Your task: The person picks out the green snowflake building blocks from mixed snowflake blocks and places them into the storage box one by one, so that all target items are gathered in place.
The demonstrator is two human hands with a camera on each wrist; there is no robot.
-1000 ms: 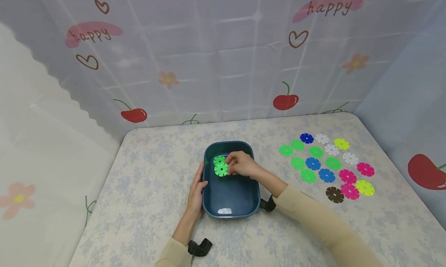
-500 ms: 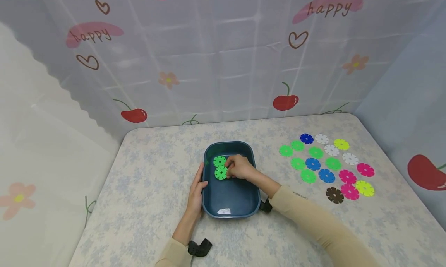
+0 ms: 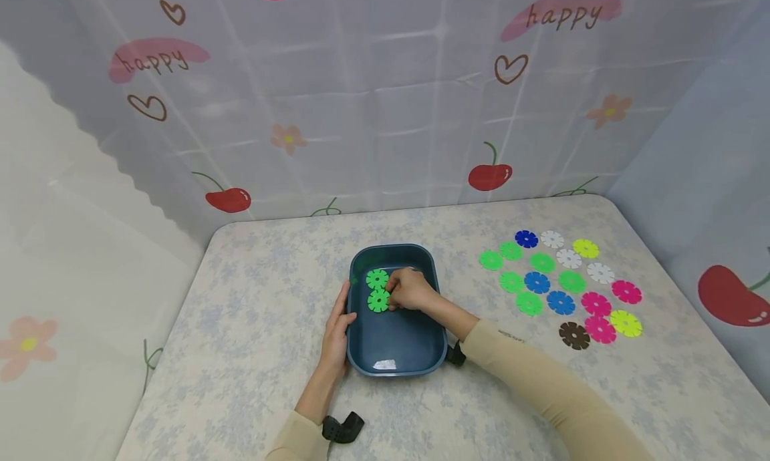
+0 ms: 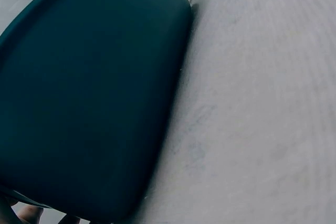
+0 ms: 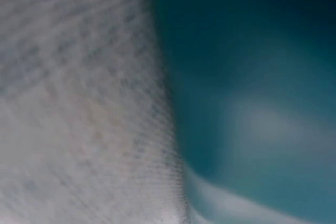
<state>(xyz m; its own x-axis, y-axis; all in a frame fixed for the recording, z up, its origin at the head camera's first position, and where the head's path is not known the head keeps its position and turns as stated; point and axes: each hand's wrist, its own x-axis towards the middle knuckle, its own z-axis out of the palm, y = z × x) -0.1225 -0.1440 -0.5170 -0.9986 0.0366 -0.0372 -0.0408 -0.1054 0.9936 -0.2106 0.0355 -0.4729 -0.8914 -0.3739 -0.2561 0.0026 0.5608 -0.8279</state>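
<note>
Pinching a green disc inside the tray
Right hand (image 3: 411, 291) curls its fingers on the nearer green disc (image 3: 378, 301), a second green disc (image 3: 377, 278) just beyond it in the dark teal tray (image 3: 391, 355); left hand (image 3: 335, 333) lies with straight fingers against the tray's outer wall; loose coloured discs (image 3: 561, 288) lie well off to the right hand's side on the table (image 3: 252, 300)

Head overhead; wrists against tray (image 3: 361, 361)
</note>
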